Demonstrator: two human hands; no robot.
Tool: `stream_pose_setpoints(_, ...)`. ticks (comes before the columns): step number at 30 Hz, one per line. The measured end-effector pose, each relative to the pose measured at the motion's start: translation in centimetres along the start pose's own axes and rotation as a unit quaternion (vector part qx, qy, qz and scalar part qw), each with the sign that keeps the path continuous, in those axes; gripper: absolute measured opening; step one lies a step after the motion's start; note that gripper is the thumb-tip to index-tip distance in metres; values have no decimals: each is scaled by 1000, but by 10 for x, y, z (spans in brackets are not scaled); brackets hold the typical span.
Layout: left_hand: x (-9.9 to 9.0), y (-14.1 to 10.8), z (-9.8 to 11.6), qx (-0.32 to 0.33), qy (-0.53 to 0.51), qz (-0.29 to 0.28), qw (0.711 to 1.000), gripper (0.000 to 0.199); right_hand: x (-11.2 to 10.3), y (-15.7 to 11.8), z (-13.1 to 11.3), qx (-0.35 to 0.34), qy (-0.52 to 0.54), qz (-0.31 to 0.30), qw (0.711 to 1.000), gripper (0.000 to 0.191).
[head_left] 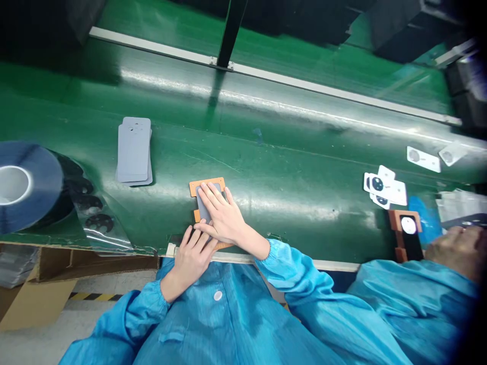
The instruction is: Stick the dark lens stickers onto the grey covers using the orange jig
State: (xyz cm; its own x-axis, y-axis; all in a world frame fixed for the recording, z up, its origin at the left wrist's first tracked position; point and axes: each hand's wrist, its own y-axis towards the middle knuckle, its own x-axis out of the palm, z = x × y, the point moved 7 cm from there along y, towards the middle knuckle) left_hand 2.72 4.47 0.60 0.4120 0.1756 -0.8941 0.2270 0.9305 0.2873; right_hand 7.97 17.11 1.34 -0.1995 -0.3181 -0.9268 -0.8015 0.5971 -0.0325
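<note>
A grey phone back panel [202,212] lies in an orange fixture [194,189] near the front edge of the bench. Flat across that panel rests my right hand [224,215], its fingers stretched out and pointing to the upper left. My left hand [193,256] is at the fixture's near end, fingers spread and palm down, close to the right hand's thumb. Both hands cover the lower part of the fixture and panel. To the left on the green bench is a stack of similar grey panels [134,149] with camera cutouts.
A large roll of film [36,195] with dark camera-shaped pieces stands at the left edge. At right are white panels [388,187], another fixture [395,221] and a co-worker's hand [454,248]. An open cardboard box [95,263] sits below the bench.
</note>
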Motion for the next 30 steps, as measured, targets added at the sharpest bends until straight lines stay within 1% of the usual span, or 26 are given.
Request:
stream_pose_setpoints(6,1,1,-2,-18,-13,8,1000,37,0,7,1,0,-9,-4,1000,91)
stream_pose_setpoints(10,-1,0,-1,-32,-27,14,999,45,3,1,7,-10,24,3,1000,83)
stream_pose_setpoints(12,-1,0,-2,-37,-35,10,999,49,2,-7,17,17,51,37,998,79)
stream_pose_setpoints(15,-4,4,-10,-41,-63,-6,997,52,-1,-26,37,99,75,110,986,75)
stream_pose_setpoints(17,-8,9,-18,-41,-89,-17,995,53,1,-38,45,134,90,125,979,72)
stream_pose_setpoints(20,-16,18,-28,-33,-134,-23,990,53,6,-47,47,147,122,120,974,66)
stream_pose_setpoints(22,-26,25,-33,-44,-177,8,983,51,7,-47,46,148,144,130,970,64)
stream_pose_setpoints(23,-31,28,-36,-59,-200,38,977,49,6,-46,44,149,156,136,967,64)
stream_pose_setpoints(25,-42,32,-42,-103,-239,106,960,40,2,-43,39,150,181,151,960,65)
stream_pose_setpoints(27,-48,35,-50,-161,-266,158,937,30,-7,-41,31,148,201,169,953,66)
stream_pose_setpoints(28,-49,35,-54,-191,-279,172,925,28,-12,-40,24,137,210,174,952,65)
stream_pose_setpoints(30,-48,35,-65,-255,-314,180,897,30,-23,-37,7,79,231,163,956,61)
